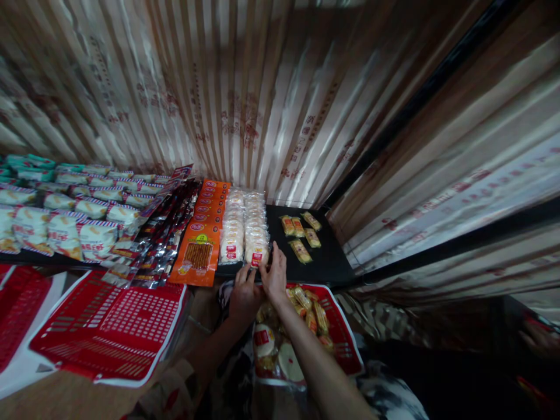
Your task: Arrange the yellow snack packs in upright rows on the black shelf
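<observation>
Two rows of clear-wrapped round white cakes stand on the black shelf, a left row (231,233) and a right row. Both my hands are at the front wrapped cake (256,254) of the right row, which has a red label. My left hand (245,296) has its fingers closed at the cake's lower edge. My right hand (275,273) holds its right side, thumb in front and fingers reaching along the row. Below my forearms, a red basket (345,332) with a white rim holds small yellow wrapped snacks (321,317) and a few white round cakes (289,361).
Several small yellow packets (300,251) lie on the black shelf (332,262) to the right. Orange snack bags (199,245), dark shiny packets (168,233) and white bags (98,239) line the left. Another red basket (131,315) sits lower left. A pleated curtain (245,87) hangs behind.
</observation>
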Available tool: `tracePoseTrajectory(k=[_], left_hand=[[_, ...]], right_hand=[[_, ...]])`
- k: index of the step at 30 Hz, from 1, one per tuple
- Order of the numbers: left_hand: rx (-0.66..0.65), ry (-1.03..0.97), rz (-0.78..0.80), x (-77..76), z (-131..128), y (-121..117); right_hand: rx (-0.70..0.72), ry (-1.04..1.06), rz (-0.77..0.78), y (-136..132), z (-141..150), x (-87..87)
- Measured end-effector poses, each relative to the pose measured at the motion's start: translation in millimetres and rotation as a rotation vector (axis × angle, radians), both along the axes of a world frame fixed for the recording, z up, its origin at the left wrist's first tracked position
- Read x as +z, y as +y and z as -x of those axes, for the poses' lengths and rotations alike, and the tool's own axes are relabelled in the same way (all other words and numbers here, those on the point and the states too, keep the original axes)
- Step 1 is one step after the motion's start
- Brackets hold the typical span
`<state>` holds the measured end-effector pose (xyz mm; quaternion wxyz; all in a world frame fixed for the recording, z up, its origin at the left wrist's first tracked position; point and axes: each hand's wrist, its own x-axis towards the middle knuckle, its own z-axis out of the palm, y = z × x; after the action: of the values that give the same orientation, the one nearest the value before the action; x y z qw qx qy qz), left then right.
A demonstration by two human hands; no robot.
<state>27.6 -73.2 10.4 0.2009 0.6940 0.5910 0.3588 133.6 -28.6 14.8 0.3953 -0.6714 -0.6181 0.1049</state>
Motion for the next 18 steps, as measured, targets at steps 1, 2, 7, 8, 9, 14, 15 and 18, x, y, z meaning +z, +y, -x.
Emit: tracePoseTrajectory(k=[1,2,7,8,9,14,15,18], left_hand=[[-0.001,0.003,0.011,0.3,0,0],[-0.004,0.006,0.020,0.4,0,0],[-0.020,0.022,0.035,0.3,-1,1],[-0.018,0.027,0.033,-0.1,-2,2],[-0.018,0.031,0.028,-0.7,-2,3],[-0.041,0.011,0.000,-5.7,-3,6],[-0.039,0.006,-0.001,-6.7,-3,6],[-0.025,-0.006,-0.001,-8.7,-5,8]], right_hand=[[0.004,-0.015,0.006,-3,1,-2.8],[0.009,-0.023,0.020,-5,1,-5.6],[0.019,-0.041,0.062,-2,-1,-13.9],[0.021,-0.052,0.056,-1,-1,-14.4],[0.022,-0.063,0.047,1,-1,-14.6],[0.008,-0.094,0.023,5,1,-14.8],[0.005,-0.097,0.028,5,2,-14.9],[-0.006,-0.111,0.044,6,2,-14.9]])
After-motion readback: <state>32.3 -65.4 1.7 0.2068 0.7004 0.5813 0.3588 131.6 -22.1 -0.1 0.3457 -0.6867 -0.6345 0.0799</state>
